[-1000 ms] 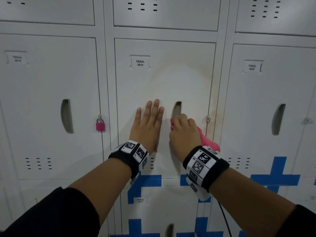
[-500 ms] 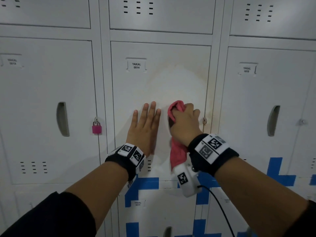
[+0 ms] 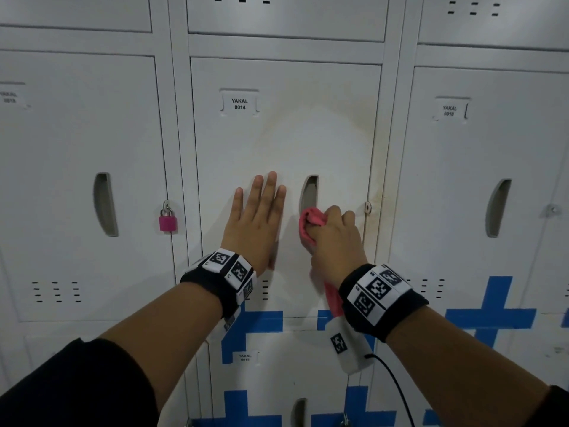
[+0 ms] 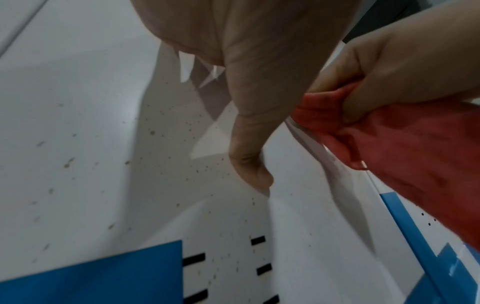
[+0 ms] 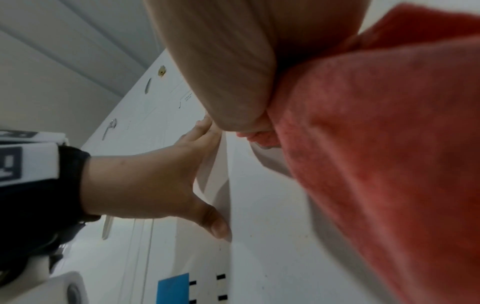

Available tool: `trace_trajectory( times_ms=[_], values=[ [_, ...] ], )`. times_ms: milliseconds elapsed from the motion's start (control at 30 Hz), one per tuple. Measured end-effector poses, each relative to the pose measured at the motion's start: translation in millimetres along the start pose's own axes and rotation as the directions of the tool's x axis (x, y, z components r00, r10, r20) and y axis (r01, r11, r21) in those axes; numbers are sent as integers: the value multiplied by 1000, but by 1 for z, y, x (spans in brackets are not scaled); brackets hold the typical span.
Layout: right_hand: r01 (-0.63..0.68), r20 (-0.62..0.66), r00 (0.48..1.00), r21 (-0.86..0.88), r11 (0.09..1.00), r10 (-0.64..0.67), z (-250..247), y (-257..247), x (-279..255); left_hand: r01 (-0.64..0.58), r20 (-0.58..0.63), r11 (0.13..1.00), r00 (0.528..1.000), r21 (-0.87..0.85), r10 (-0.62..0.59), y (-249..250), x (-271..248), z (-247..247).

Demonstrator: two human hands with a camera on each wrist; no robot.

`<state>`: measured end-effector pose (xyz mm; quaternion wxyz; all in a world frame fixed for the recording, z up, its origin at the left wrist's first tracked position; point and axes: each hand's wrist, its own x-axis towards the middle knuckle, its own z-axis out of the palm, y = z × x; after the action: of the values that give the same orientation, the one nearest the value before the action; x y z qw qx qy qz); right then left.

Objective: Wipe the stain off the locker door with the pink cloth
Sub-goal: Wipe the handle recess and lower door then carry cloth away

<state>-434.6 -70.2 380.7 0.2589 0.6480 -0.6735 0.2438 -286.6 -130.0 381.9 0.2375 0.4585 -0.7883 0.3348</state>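
1. My right hand [image 3: 334, 238] has its fingers curled round the pink cloth [image 3: 309, 226], bunched against the locker door [image 3: 246, 149] just below the door's recessed handle slot [image 3: 309, 192]; a tail of the cloth hangs down past my wrist.
2. My left hand [image 3: 257, 223] lies flat on the same door, fingers straight and close together, just left of the handle slot, holding nothing (the thumb tip presses the metal in the left wrist view).
3. The stain [image 3: 374, 192] shows as a yellowish-brown haze arcing above the handle slot and running down the door's right edge, darkest beside the small hasp [image 3: 368, 207] right of the slot. Fine brown specks [image 4: 155, 131] dot the door around my left thumb.
4. All the locker doors in view are shut, so I cannot tell what is in them.
5. The label [image 3: 240, 103] up and left of the handle slot reads "YAKAL 0014". The neighbouring doors' labels begin "YAKAL", but their numbers are too blurred to be sure of.
6. A pink padlock [image 3: 167, 221] hangs well left of the handle slot, on the next door's hasp.
7. Blue tape [image 3: 261, 323] crosses the doors below the slot.
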Motion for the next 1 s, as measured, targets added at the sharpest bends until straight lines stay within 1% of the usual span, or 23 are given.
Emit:
trace_trajectory(
  times_ms=[100,167,233,300,367,500,633,733,800,933,1000],
  values=[
    [69,-53,996,-165,984,-79,-4,-2,-2,-8,-21,1000,1000,-9,8,-3,2,-1],
    [153,-49,984,-267,952,-172,-12,-5,0,-14,-7,1000,1000,0,14,-5,1,-2],
    [230,-46,965,-321,919,-258,-26,-5,4,-8,15,1000,1000,8,8,-6,0,-1],
    [250,-101,950,-315,916,-295,-47,-7,9,-1,35,1000,999,27,0,-6,0,-1],
    [224,-126,952,-327,918,-278,-62,-6,16,-7,59,1000,998,13,6,-6,0,-1],
    [183,-50,973,-424,887,-224,-67,-2,33,-12,81,1000,997,0,12,-6,2,-5],
    [183,-29,972,-531,827,-233,-52,-10,28,-6,86,999,996,38,2,-5,0,-4],
    [213,27,967,-626,750,-253,-43,-21,20,-4,68,1000,998,29,2,-5,1,-3],
    [239,70,964,-650,722,-256,-39,-26,16,-4,64,999,998,42,1,-5,1,-2],
    [293,180,956,-642,708,-233,-25,-32,-1,0,45,999,999,41,-1,-7,2,3],
    [261,148,965,-573,777,-215,-23,-33,-2,1,39,999,999,46,-2,-8,2,4]
  ],
)
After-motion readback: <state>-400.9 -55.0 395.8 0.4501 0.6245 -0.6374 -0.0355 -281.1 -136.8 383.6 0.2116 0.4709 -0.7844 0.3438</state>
